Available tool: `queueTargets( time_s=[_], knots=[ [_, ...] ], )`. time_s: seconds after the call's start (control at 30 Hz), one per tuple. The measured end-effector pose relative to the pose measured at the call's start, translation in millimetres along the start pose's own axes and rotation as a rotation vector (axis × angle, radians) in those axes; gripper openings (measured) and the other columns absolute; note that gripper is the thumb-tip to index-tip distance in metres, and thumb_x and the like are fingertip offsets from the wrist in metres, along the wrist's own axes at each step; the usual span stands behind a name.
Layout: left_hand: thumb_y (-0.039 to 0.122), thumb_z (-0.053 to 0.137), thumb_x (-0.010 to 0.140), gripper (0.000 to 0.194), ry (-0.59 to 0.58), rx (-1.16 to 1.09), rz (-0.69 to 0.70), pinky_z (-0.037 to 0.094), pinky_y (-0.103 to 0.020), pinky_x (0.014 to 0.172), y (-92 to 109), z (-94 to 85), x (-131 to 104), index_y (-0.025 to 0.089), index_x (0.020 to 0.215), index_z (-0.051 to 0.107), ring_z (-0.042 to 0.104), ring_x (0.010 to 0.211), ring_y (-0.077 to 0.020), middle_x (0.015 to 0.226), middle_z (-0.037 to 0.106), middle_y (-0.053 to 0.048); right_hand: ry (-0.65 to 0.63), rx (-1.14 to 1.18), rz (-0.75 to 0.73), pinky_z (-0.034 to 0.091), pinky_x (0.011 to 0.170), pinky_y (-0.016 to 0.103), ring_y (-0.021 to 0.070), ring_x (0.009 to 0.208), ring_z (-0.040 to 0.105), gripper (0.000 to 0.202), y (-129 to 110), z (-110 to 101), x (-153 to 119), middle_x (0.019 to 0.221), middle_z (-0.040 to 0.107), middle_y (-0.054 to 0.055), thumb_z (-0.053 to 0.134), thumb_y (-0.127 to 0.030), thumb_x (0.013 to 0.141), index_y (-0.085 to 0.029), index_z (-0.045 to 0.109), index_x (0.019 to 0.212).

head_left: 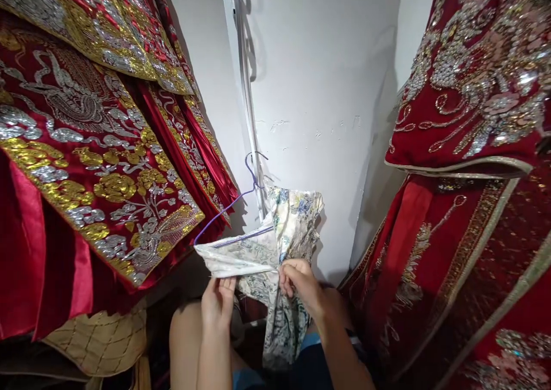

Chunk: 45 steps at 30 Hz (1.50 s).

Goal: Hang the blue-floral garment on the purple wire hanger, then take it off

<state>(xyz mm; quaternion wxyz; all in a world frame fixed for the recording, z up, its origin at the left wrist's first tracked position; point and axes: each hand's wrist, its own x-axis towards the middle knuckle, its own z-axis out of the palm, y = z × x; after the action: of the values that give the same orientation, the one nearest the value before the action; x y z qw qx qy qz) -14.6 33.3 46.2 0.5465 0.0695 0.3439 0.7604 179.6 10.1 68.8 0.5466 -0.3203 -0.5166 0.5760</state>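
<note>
A white floral garment [297, 212] hangs on a purple hanger [224, 212] in front of me. One arm of the hanger runs inside the garment's left part, and its tip pokes against the fabric at the far left. My left hand [219, 301] holds the garment's lower left edge, the fingers curled up to the cloth. Near the garment's middle, my right hand [299, 284] pinches the gathered fabric between thumb and fingers. Below the right hand, the patterned cloth drops in loose folds toward my knees.
Red embroidered garments [116, 189] with gold and silver sequins hang on the left. More beaded red clothing [482, 92] hangs on the right. A white metal upright [243, 63] stands against the pale wall [322, 80]. A quilted tan item [99, 338] lies at lower left.
</note>
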Motion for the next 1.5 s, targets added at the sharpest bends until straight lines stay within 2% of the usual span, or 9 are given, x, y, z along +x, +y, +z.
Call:
queueTargets(
  time_s=[0.27, 0.5, 0.7, 0.83, 0.93, 1.1, 1.2, 1.3, 1.5],
  knots=[
    [0.025, 0.074, 0.078, 0.015, -0.045, 0.238, 0.218, 0.053, -0.024, 0.071, 25, -7.1, -13, 0.016, 0.076, 0.063, 0.063, 0.068, -0.0128, 0.074, 0.065, -0.002, -0.465, -0.364, 0.392, 0.038, 0.048, 0.023, 0.0110, 0.041, 0.048, 0.029, -16, -43, -17, 0.043, 0.056, 0.001, 0.061, -0.035, 0.080, -0.014, 0.066, 0.061],
    [0.044, 0.066, 0.089, 0.026, -0.575, 0.715, 0.520, 0.048, -0.026, 0.076, 8, 22.3, -73, 0.019, 0.082, 0.064, 0.059, 0.083, -0.0177, 0.087, 0.063, -0.003, -0.346, -0.253, -0.024, 0.049, 0.093, 0.032, 0.0216, 0.104, 0.063, 0.032, -8, 8, -17, 0.106, 0.068, 0.005, 0.074, -0.033, 0.078, -0.020, 0.064, 0.106],
    [0.035, 0.057, 0.095, 0.018, -0.736, 0.899, 0.638, 0.047, -0.031, 0.082, 14, 32.7, -92, 0.022, 0.088, 0.067, 0.059, 0.091, -0.0215, 0.097, 0.062, -0.006, -0.152, -0.123, -0.030, 0.049, 0.074, 0.027, 0.0178, 0.083, 0.060, 0.035, 3, 40, -17, 0.091, 0.061, -0.001, 0.072, -0.018, 0.073, -0.023, 0.051, 0.100],
    [0.034, 0.058, 0.094, 0.018, -0.809, 0.962, 0.682, 0.045, -0.032, 0.090, 28, 30.2, -80, 0.021, 0.088, 0.069, 0.058, 0.100, -0.0235, 0.101, 0.062, -0.008, -0.263, -0.308, -0.064, 0.046, 0.075, 0.027, 0.0169, 0.082, 0.055, 0.017, -1, 38, -7, 0.087, 0.061, -0.001, 0.061, -0.017, 0.079, -0.021, 0.056, 0.094],
    [0.041, 0.060, 0.092, 0.021, -0.798, 0.963, 0.581, 0.044, -0.033, 0.095, 35, 21.6, -68, 0.021, 0.095, 0.068, 0.057, 0.108, -0.0255, 0.108, 0.062, -0.009, -0.404, -0.359, 0.000, 0.045, 0.072, 0.027, 0.0164, 0.078, 0.055, 0.008, -9, 37, 0, 0.080, 0.060, -0.001, 0.055, -0.020, 0.084, -0.019, 0.061, 0.089],
    [0.049, 0.060, 0.090, 0.036, -1.004, 1.200, 0.080, 0.048, -0.035, 0.094, 40, -14.9, -63, 0.019, 0.108, 0.068, 0.061, 0.106, -0.0282, 0.104, 0.069, -0.008, -0.544, -0.414, -0.122, 0.047, 0.076, 0.027, 0.0184, 0.084, 0.062, 0.015, -39, 23, 14, 0.088, 0.068, 0.002, 0.057, -0.019, 0.084, -0.018, 0.070, 0.091],
    [0.044, 0.058, 0.090, 0.027, -1.061, 1.465, 0.126, 0.048, -0.033, 0.085, 47, -36.7, -55, 0.019, 0.090, 0.070, 0.062, 0.090, -0.0268, 0.089, 0.071, -0.006, -0.410, -0.489, -0.313, 0.048, 0.087, 0.031, 0.0220, 0.097, 0.066, 0.025, -59, 14, 34, 0.100, 0.073, 0.005, 0.058, -0.019, 0.083, -0.020, 0.073, 0.103],
    [0.035, 0.055, 0.090, 0.021, -0.888, 1.592, 0.314, 0.044, -0.029, 0.072, 65, -47.9, -41, 0.022, 0.081, 0.068, 0.061, 0.077, -0.0251, 0.079, 0.070, -0.004, -0.120, -0.471, -0.508, 0.047, 0.090, 0.033, 0.0227, 0.101, 0.065, 0.036, -65, 9, 68, 0.111, 0.071, 0.007, 0.062, -0.020, 0.078, -0.020, 0.070, 0.113],
    [0.040, 0.059, 0.087, 0.032, -0.724, 1.692, 0.481, 0.040, -0.030, 0.065, 104, -44.8, -25, 0.021, 0.062, 0.062, 0.053, 0.063, -0.0234, 0.063, 0.062, -0.004, 0.125, -0.625, -0.322, 0.043, 0.068, 0.026, 0.0185, 0.074, 0.059, 0.029, -29, -17, 119, 0.086, 0.069, 0.003, 0.057, -0.023, 0.078, -0.020, 0.066, 0.105]
  ],
)
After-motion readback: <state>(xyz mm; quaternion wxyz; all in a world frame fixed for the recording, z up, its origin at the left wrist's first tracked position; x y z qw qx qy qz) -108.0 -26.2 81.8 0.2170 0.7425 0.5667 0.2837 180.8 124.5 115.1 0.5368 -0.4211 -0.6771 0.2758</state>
